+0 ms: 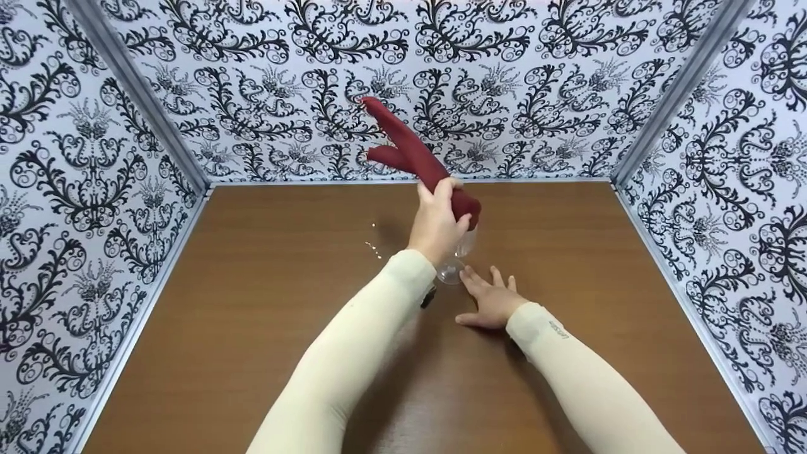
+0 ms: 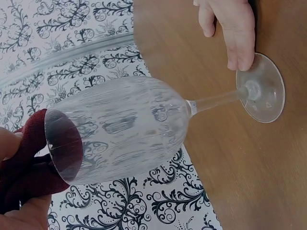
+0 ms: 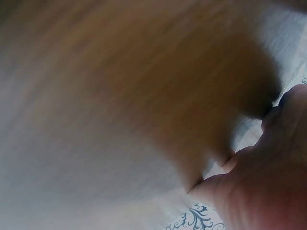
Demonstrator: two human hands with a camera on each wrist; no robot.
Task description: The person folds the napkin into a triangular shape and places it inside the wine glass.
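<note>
A clear stemmed wine glass [image 2: 120,127] stands upright on the table, its bowl mostly hidden by my left hand in the head view. My left hand [image 1: 438,221] grips a dark red cloth [image 1: 410,148] right at the rim of the glass. Part of the cloth shows through the glass's mouth in the left wrist view, while two long ends stick out to the far left. My right hand [image 1: 495,299] lies palm down with spread, straight fingers. Its fingertips [image 2: 244,64] rest on the edge of the glass's round foot [image 2: 266,98]. Blur covers much of the right wrist view.
The brown wooden table [image 1: 252,302] is walled on three sides by panels with black scroll patterns, such as the back wall [image 1: 252,94]. Metal strips run along the edges. Small bright specks [image 1: 373,250] show on the table left of the glass; what they are I cannot tell.
</note>
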